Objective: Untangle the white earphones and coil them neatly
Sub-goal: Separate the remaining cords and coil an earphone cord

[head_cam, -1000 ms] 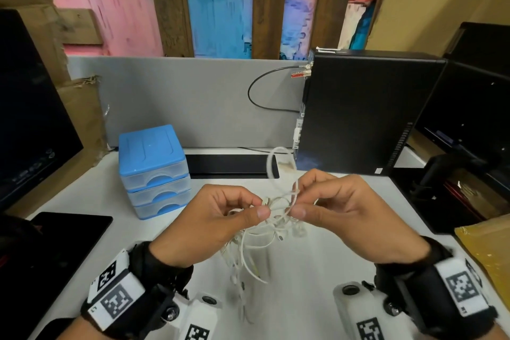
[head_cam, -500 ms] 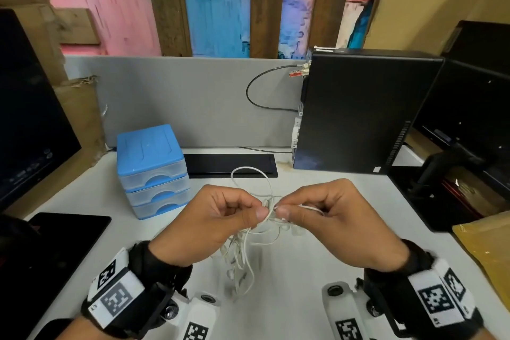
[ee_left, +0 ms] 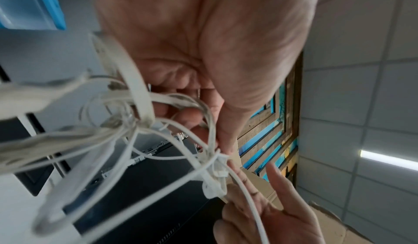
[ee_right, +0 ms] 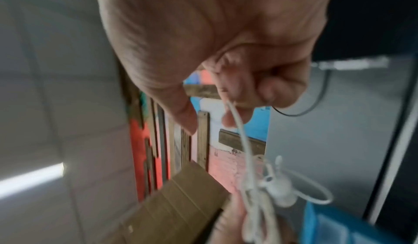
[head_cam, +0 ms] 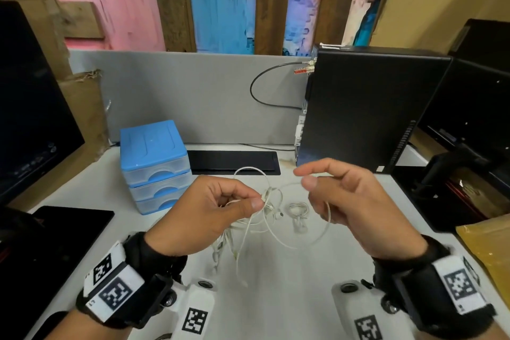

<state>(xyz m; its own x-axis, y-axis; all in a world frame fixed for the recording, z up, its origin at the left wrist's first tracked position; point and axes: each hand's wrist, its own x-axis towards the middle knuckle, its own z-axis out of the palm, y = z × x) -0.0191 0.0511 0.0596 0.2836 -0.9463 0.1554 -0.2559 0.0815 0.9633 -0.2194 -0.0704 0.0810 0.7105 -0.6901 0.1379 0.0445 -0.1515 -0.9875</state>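
Untangling step in progress, no coiling yet. Left hand [head_cam: 209,210] is pinching the white earphones [head_cam: 271,203] at the knot, above the desk [head_cam: 276,298]; loose strands hanging toward 6 o'clock. Right hand [head_cam: 350,201], at 3 o'clock of the knot, is holding one cable loop [head_cam: 314,237] in curled fingers. Next move likely calls for feeding that loop out through the knot without tightening.

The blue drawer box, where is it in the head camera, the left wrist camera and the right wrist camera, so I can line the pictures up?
Head: the blue drawer box stands at left of centre on the desk, behind the left hand.
Left wrist: top left corner, cropped.
Right wrist: bottom right corner, blurred.
Shared landmark: the white earphones, tangled between both hands.
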